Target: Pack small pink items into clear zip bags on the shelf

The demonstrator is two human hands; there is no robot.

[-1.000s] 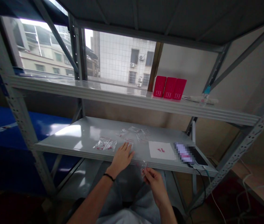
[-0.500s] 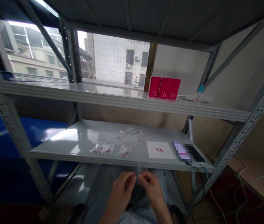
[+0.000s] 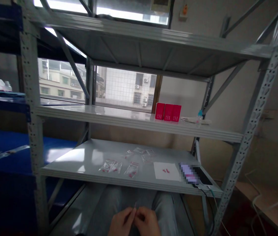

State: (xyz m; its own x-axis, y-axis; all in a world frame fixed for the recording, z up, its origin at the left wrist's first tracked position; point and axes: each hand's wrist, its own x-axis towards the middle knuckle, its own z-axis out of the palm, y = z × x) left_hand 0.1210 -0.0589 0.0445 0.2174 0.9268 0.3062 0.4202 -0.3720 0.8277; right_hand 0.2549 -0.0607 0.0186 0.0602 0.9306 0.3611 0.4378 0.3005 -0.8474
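Low in the frame, over my lap, my left hand (image 3: 121, 223) and my right hand (image 3: 147, 221) meet with fingers pinched together. Between them they grip a small clear plastic bag (image 3: 134, 207) whose thin edge sticks up; its contents are too small to make out. On the grey shelf (image 3: 80, 160) in front lie several small clear bags with red bits (image 3: 110, 166), another such bag (image 3: 131, 169), and empty clear bags (image 3: 144, 153) further back. A white sheet of paper (image 3: 166, 171) carries two small red pieces (image 3: 166, 170).
A phone (image 3: 195, 173) with a cable lies at the shelf's right end. Three red boxes (image 3: 168, 112) stand on the shelf above, beside a flat white item (image 3: 195, 120). Steel uprights (image 3: 32, 131) frame the rack. A blue shelf (image 3: 3, 150) is at the left. Cables hang at the right.
My left hand left the bag on the shelf and joined my right hand at my lap. The view tilted up and back, so the upper shelves show more.
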